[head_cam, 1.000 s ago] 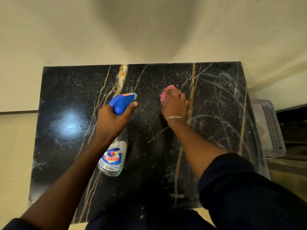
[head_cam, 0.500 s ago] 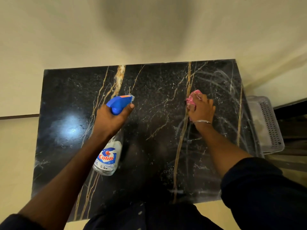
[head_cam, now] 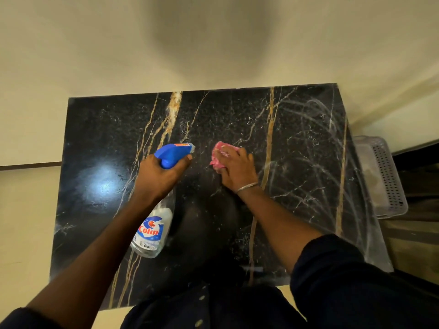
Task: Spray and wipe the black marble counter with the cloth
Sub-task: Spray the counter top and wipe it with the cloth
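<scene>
The black marble counter (head_cam: 99, 138) with gold veins fills the middle of the view. My left hand (head_cam: 158, 176) grips a clear spray bottle (head_cam: 152, 231) with a blue trigger head, held above the counter's middle, nozzle pointing right. My right hand (head_cam: 234, 170) presses a crumpled pink cloth (head_cam: 219, 151) onto the counter just right of the nozzle. The cloth shows only at my fingertips; the rest is under my hand. Curved wet streaks mark the counter's right part.
A pale perforated plastic basket (head_cam: 384, 176) sits just past the counter's right edge. Cream walls stand behind and to the left of the counter. A bright light reflection lies on the counter's left part. My dark clothing covers the near edge.
My right hand slid the cloth out to the right, then back left to beside the spray nozzle. My left hand with the bottle stayed roughly in place.
</scene>
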Available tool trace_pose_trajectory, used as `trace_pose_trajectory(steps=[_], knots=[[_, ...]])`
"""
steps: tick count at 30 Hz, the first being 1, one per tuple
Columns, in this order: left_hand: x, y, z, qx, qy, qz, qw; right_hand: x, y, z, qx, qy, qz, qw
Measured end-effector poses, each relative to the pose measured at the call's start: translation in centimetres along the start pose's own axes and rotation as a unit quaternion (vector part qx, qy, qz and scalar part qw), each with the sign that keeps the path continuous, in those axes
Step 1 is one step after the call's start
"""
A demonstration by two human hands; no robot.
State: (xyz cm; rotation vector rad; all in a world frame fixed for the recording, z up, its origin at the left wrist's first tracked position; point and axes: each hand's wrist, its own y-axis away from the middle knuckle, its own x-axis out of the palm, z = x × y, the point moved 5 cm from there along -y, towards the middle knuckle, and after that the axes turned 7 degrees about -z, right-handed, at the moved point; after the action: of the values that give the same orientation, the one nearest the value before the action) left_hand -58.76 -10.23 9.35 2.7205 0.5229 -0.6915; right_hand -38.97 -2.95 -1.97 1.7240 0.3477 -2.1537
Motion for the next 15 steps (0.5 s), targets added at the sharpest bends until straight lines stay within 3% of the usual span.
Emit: trace_pose_trajectory(steps=[6, 10, 12, 15], knots=[[0.6, 0.0, 0.4, -0.009, 0.004, 0.015, 1.000, -3.4, 2.7, -14.1, 0.220, -0.009, -0.071, 0.973], [1.3, 0.3, 0.3, -0.015, 0.013, 0.015, 1.000, -3.6, 3.1, -14.0, 0.316, -0.001, -0.083, 0.945], [1.8, 0.6, 0.4, -0.018, 0.013, 0.017, 1.000, -3.2, 2.7, -10.9, 0.302, -0.007, -0.085, 0.950], [2.2, 1.2, 0.5, -0.022, 0.001, 0.016, 1.000, -2.0, 2.8, -4.7, 0.208, -0.026, -0.070, 0.975]])
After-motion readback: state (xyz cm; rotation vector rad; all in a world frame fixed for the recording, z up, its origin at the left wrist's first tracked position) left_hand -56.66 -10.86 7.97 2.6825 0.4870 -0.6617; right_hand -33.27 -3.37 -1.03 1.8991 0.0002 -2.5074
